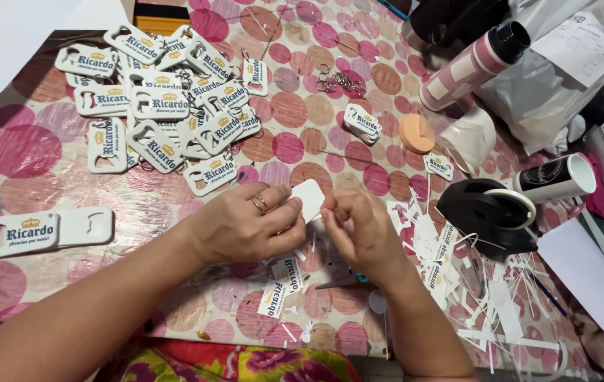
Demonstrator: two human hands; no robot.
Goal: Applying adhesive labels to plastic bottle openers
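A glossy cloth printed with pink, magenta and salmon circles on a pale ground [26, 159] is covering the worktop, and the heap of flat white plastic bottle-opener tags [167, 106] on it is showing dark blue lettering under small gold crowns. The small plain white rounded card [310, 197] is standing out blank between the hands, with a gold ring [259, 204] glinting on the left hand [242, 226]. A peach-orange round sponge [416, 133], a glossy black tape dispenser [486, 212] and a pink-and-white striped cylinder with a black cap [473, 65] are lying to the right.
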